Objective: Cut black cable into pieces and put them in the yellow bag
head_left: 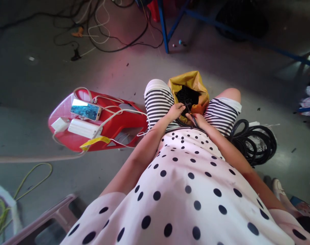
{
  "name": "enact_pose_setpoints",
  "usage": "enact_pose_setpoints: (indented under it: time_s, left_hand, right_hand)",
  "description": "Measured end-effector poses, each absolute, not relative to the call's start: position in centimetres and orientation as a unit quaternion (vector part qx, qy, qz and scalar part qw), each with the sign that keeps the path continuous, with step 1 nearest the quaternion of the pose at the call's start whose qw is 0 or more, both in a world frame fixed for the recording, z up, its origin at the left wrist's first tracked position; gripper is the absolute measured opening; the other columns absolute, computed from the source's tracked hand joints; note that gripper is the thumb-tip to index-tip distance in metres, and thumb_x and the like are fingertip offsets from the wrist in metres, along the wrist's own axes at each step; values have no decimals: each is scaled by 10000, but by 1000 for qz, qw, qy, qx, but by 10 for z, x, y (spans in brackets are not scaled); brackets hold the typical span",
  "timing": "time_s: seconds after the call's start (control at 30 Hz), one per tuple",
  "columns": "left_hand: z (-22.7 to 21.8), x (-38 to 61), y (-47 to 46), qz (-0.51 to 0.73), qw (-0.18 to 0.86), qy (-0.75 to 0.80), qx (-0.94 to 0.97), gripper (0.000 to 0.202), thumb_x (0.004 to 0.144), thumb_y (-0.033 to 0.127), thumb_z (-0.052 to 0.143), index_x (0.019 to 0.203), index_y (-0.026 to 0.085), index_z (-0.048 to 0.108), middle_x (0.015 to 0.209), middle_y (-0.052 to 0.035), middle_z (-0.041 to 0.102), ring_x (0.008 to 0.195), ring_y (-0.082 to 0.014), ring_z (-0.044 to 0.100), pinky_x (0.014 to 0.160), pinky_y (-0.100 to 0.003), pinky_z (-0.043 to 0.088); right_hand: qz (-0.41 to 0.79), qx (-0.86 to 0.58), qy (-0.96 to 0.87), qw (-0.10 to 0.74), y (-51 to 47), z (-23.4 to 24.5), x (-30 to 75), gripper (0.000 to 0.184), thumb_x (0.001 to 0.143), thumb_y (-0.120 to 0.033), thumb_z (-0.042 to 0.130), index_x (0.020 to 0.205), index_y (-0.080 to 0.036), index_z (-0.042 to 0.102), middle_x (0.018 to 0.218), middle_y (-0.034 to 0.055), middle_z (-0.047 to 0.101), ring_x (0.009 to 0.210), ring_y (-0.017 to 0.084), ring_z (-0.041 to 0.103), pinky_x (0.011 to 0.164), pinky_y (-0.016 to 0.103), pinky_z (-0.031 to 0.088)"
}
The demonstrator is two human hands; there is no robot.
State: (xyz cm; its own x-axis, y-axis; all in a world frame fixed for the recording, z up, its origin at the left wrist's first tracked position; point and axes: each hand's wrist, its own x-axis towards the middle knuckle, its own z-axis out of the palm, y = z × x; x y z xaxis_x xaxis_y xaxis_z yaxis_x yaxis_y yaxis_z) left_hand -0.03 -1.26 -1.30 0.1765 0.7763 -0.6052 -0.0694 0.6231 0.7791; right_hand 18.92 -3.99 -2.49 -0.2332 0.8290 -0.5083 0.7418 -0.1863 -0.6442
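Over my lap, my left hand [177, 111] is closed, thumb and fingertips pinched on a small dark piece at the mouth of a yellow bag [200, 85]. Close beside it, my right hand [198, 120] wraps round a slim, black-handled tool [194, 119] whose thin tip points toward the left fingertips; its exact kind is unclear. Black pieces [187, 95] fill the inside of the bag, which stands between my knees. Against my right thigh lies a coil of thick black cable or tubing [262, 143]. An orange patch [197, 109] shows just beyond my right hand.
To my left, a red plastic stool [114, 124] carries a phone [85, 109], a white power strip [83, 128] and white cords. Tangled cables [104, 30] lie on the floor ahead, near a blue metal frame [164, 27]. Another stool [55, 212] is at lower left; a person's shoe [278, 186] shows at right.
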Motion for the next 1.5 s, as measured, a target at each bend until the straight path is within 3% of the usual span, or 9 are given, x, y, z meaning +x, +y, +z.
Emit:
enact_pose_setpoints:
  time_s: [0.2, 0.43, 0.6, 1.0, 1.07, 1.13, 1.23, 1.37, 1.5]
  left_hand:
    - [-19, 0, -10, 293, 660, 586, 368, 183, 972, 190, 750, 831, 186, 633, 562, 77, 409, 464, -81, 396, 502, -211, 392]
    - [-22, -2, -11, 247, 663, 551, 443, 222, 969, 103, 698, 767, 179, 647, 561, 67, 455, 440, -79, 404, 478, -215, 364]
    - [-27, 0, -11, 263, 647, 566, 438, 224, 954, 94, 710, 752, 181, 666, 565, 54, 489, 438, -90, 428, 489, -227, 341]
    - [-21, 5, -10, 269, 656, 595, 378, 258, 1013, 131, 681, 763, 168, 635, 569, 62, 448, 451, -71, 384, 485, -198, 333]
    - [-17, 0, -9, 283, 691, 583, 321, 200, 1017, 149, 694, 822, 165, 654, 616, 54, 497, 485, -71, 424, 509, -183, 387]
    - [-12, -7, -10, 300, 739, 547, 257, 33, 1024, 182, 691, 1002, 179, 715, 721, 28, 599, 572, -92, 551, 582, -192, 493]
    - [-3, -16, -15, 326, 792, 487, 174, 247, 1050, 258, 669, 1294, 249, 709, 842, 4, 685, 719, -139, 681, 728, -278, 617]
    - [0, -14, -23, 364, 786, 492, 88, 182, 1117, 304, 554, 1065, 176, 672, 731, 6, 610, 655, -137, 611, 795, -328, 648]
    - [-3, -3, -26, 357, 787, 497, 83, 288, 1123, 361, 546, 898, 187, 594, 674, 24, 533, 568, -123, 525, 660, -276, 592]
  right_hand:
    - [457, -623, -632, 56, -40, -27, 189, 711, 942, -877, 616, 668, -222, 625, 680, 134, 679, 818, 317, 696, 771, 366, 494]
    - [495, -641, -585, 42, -39, -22, 190, 687, 962, -858, 609, 800, -198, 708, 773, 125, 741, 809, 287, 714, 770, 353, 503]
    - [465, -640, -612, 31, -37, -24, 189, 692, 975, -854, 598, 741, -208, 686, 750, 143, 730, 864, 317, 733, 791, 352, 503]
    - [470, -654, -590, 65, -35, -37, 189, 742, 867, -914, 684, 689, -193, 680, 639, 114, 673, 717, 284, 682, 737, 373, 531]
    - [479, -665, -567, 85, -36, -39, 189, 762, 853, -943, 671, 718, -193, 695, 621, 99, 652, 685, 275, 666, 704, 376, 540]
    - [503, -674, -528, 121, -38, -42, 189, 791, 862, -977, 620, 780, -196, 714, 620, 86, 633, 648, 261, 646, 655, 376, 540]
    - [546, -675, -463, 177, -40, -43, 188, 828, 880, -1013, 537, 849, -205, 715, 636, 82, 625, 605, 248, 625, 592, 382, 535]
    - [566, -667, -446, 191, -42, -42, 188, 817, 832, -1043, 560, 765, -231, 628, 617, 69, 612, 563, 220, 589, 546, 367, 491]
    - [543, -644, -520, 138, -41, -38, 191, 804, 805, -1029, 604, 715, -230, 602, 626, 55, 637, 615, 206, 598, 593, 333, 451]
